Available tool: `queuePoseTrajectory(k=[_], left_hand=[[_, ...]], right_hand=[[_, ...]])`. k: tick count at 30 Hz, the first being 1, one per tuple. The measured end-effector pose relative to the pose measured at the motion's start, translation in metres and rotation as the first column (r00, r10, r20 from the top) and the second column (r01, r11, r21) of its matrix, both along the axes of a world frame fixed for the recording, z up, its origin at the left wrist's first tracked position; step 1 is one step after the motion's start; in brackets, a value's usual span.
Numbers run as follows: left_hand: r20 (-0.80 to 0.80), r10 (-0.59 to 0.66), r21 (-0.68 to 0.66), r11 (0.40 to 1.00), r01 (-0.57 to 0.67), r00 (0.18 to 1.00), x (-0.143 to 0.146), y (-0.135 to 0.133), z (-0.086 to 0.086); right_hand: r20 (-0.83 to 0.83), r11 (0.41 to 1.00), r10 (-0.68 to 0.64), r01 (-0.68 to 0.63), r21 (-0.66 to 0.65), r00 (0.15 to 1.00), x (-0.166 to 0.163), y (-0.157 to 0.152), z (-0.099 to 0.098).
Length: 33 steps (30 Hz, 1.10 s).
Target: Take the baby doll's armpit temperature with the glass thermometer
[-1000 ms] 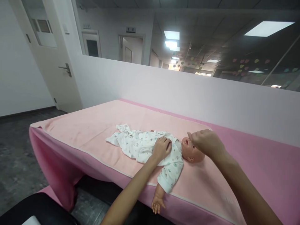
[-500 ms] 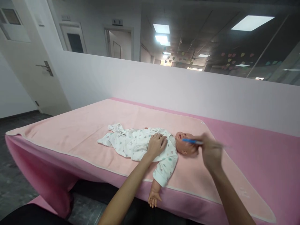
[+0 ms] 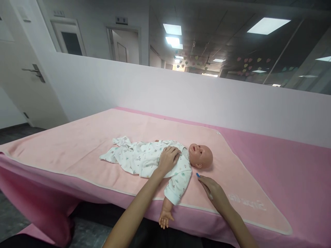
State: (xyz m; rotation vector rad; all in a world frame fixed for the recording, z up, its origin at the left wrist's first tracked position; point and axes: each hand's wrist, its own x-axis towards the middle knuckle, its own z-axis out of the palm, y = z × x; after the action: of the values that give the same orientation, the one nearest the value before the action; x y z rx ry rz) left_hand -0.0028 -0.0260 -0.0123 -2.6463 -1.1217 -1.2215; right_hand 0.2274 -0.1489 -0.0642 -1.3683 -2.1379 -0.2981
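Head view, my only feed: doll [image 3: 150, 156] on its back, centre of frame, on the peach blanket [image 3: 85, 137]. Left hand [image 3: 168, 160] lies over its chest, fingers bent; can't tell if that grip pinches cloth. Right hand [image 3: 217, 193], lower right of centre, has its grip closed round a slim blue-tipped item [image 3: 198, 175], mostly hidden. Doll probably light, head stiff and smooth, clothing soft and loose; I'd hold the torso. Item looks light, rigid; best held mid-length.
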Motion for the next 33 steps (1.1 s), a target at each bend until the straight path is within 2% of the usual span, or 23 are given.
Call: queuePoseTrajectory(k=[5,9,14,17,20,25,33], left_hand=[[0.004,-0.028,-0.017,0.999,0.028,1.0,0.0,0.001,0.0],[-0.02,-0.022,-0.01,1.0,0.022,1.0,0.001,0.0,0.0],[-0.051,-0.007,-0.005,1.0,0.007,0.999,0.001,0.001,0.001],[-0.033,0.011,-0.032,0.999,-0.012,0.999,0.0,0.002,0.001],[0.005,0.022,-0.053,0.998,-0.022,1.0,0.0,0.002,0.0],[0.027,0.031,-0.061,0.998,-0.03,0.999,0.002,0.003,0.0],[0.039,0.04,-0.054,0.998,-0.038,0.998,0.001,0.001,-0.001]], right_hand=[[0.016,0.996,-0.073,0.072,0.049,0.997,0.002,-0.001,-0.008],[-0.123,0.983,-0.082,0.1,0.154,0.989,-0.03,0.005,0.004],[-0.375,0.982,0.005,0.065,0.176,0.927,-0.097,0.057,0.04],[-0.481,0.991,0.015,0.049,0.122,0.877,-0.121,0.094,0.049],[-0.498,0.995,0.048,0.003,0.1,0.866,-0.125,0.11,0.044],[-0.523,0.996,0.039,0.008,0.087,0.852,-0.118,0.106,0.035],[-0.522,0.995,0.031,0.024,0.098,0.852,-0.119,0.11,0.035]])
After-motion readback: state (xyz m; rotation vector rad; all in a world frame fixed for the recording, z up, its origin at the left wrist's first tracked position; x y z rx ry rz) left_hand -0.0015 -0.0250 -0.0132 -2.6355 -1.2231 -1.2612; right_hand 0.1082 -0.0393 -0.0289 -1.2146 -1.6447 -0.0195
